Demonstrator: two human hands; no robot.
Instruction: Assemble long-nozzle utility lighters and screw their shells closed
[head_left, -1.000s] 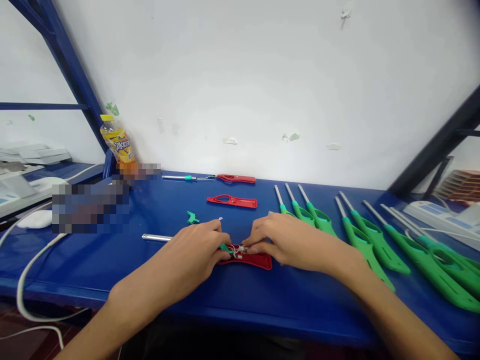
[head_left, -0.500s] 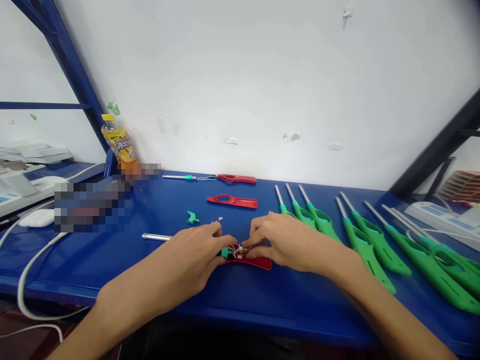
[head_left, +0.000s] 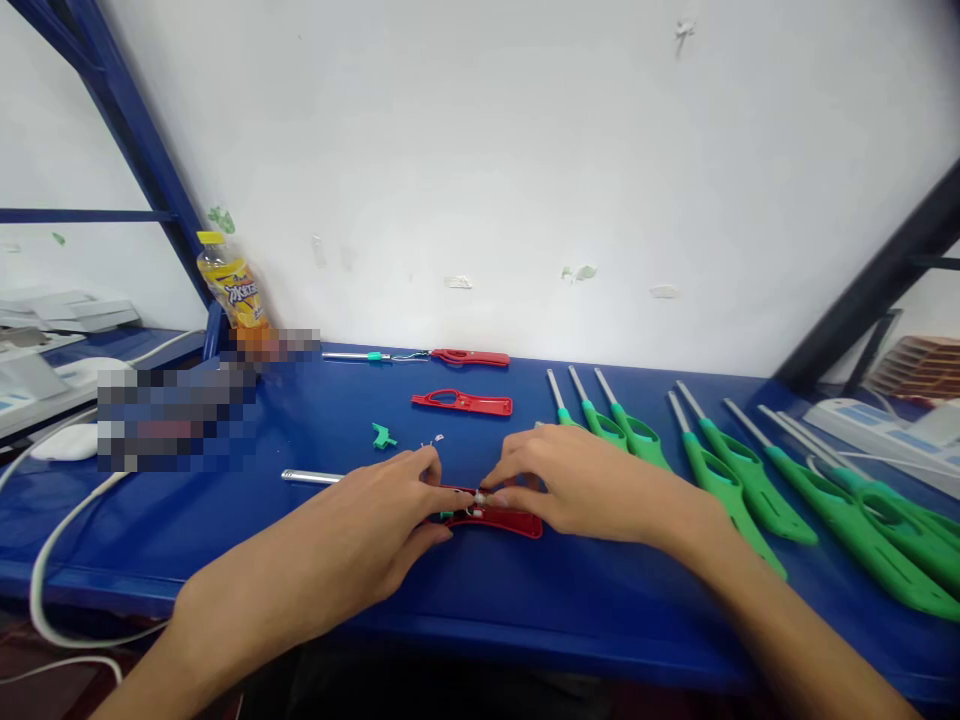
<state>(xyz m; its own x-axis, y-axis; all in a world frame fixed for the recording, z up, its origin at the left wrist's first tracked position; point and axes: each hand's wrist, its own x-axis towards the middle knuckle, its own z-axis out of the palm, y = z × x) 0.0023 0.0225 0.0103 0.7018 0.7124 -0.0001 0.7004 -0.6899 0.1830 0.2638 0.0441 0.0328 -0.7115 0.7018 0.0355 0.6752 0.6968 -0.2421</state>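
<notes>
A red lighter shell half [head_left: 514, 520] lies open on the blue table, with small wired parts inside. My left hand [head_left: 375, 510] reaches over its left end, index finger stretched onto a small metal part [head_left: 480, 498] and thumb apart below. My right hand [head_left: 577, 485] pinches that metal part between thumb and index finger. A bit of green plastic shows under the left fingers; the rest is hidden. Left of the hand a metal lighter tube [head_left: 307, 477] sticks out. Beyond are a loose green trigger piece [head_left: 383, 436] and another red shell half [head_left: 480, 404].
Along the wall lies an opened red lighter [head_left: 480, 358] with its tube and wires. Several green lighters [head_left: 739, 510] are spread on the right. A drink bottle [head_left: 234, 290] stands at the back left, near white cables [head_left: 56, 550]. Blue frame posts rise on both sides.
My left hand has left its pinch on the green piece; its index finger now extends right to the metal part. My right hand stays nearly in place. The view has shifted slightly.
</notes>
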